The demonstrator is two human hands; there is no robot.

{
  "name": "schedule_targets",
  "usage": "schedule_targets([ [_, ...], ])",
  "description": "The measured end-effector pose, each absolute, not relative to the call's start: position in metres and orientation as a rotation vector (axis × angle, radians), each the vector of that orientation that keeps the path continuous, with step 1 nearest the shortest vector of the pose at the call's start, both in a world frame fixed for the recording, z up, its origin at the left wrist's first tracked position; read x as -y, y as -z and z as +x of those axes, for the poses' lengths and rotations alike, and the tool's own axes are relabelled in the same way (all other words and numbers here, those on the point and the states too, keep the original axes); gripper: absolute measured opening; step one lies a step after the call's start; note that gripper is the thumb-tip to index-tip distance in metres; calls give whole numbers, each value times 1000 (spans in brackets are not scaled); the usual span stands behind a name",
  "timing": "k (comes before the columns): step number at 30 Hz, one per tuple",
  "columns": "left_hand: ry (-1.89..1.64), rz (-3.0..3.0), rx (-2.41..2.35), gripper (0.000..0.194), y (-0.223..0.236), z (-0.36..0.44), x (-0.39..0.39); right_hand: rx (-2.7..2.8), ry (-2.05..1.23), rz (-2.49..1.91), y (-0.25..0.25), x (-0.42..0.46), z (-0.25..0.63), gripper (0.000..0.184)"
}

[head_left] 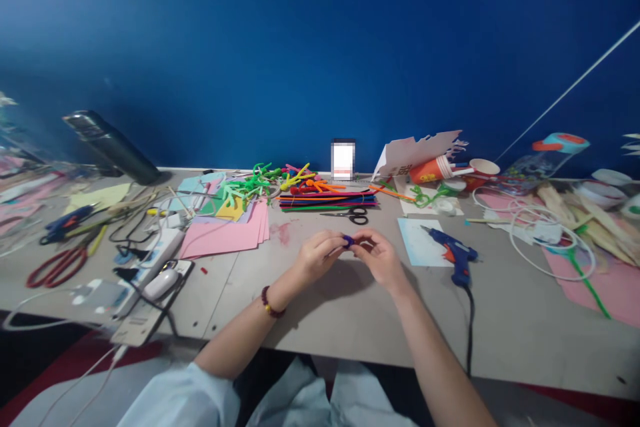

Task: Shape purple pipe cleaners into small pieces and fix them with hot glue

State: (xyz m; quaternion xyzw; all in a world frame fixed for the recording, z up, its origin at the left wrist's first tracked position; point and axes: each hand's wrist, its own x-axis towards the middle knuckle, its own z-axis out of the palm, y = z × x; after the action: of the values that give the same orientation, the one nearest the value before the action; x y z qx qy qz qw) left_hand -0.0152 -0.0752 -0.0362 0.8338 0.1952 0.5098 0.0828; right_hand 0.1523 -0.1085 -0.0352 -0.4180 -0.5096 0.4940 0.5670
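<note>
Between the fingertips of both hands is a small dark purple piece, which looks like a short coiled pipe cleaner; the fingers cover much of it. My left hand pinches it from the left, and a beaded bracelet circles that wrist. From the right, my right hand pinches the same piece between thumb and forefinger, its other fingers curled. Both hands are just above the table's middle. Black-handled scissors lie just beyond them, in front of a bundle of coloured pipe cleaners.
A blue glue gun lies to the right by a pale blue sheet, its cord crossing the front edge. Pink paper, a power strip and red-handled scissors are leftward. Green bent pipe cleaners are heaped behind.
</note>
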Motion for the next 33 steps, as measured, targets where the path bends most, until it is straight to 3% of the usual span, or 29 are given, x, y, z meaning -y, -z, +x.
schedule_targets([
  [14, -1509, 2742, -602, 21, 38, -19, 77, 1214, -1232, -992, 25, 113, 155, 23],
  [24, -1241, 2885, -569, 26, 35, -25, 83, 1655, -593, -1102, 19, 114, 165, 16],
  [33, -1425, 2734, -583, 21, 38, -16, 81, 1665, -505, -1122, 21, 117, 151, 16],
])
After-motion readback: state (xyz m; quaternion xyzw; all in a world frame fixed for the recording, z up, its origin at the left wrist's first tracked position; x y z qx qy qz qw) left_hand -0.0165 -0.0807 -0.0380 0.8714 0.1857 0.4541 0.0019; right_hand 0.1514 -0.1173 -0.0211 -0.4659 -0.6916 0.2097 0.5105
